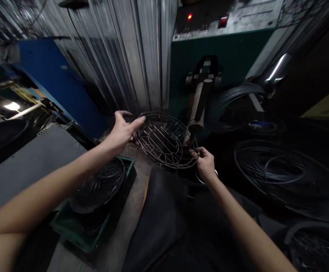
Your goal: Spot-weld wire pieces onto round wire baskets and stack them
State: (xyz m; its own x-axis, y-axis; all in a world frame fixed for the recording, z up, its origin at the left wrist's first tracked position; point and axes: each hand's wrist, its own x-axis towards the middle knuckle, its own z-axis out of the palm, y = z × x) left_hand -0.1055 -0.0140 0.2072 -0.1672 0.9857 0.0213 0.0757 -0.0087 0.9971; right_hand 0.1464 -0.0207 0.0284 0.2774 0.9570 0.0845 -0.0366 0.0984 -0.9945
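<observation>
Between my hands is a round wire frame [164, 141] made of metal rings joined by short wires. My left hand [126, 128] grips its left rim, thumb on top. My right hand [205, 160] pinches the right rim near the tip of a machine arm. That cylindrical metal arm [198, 104] juts from the green machine [223, 49] and overlaps the frame's right side. Whether arm and frame touch, I cannot tell. A thin metal ring [201, 179] shows by my right wrist.
A green crate [89, 243] with a black basin [119, 177] of wire pieces stands at lower left, beside a grey surface [36, 155]. Black basins [317, 196] holding wire rings lie at right. A blue panel [53, 79] leans at left; a red light [189, 16] glows on the machine.
</observation>
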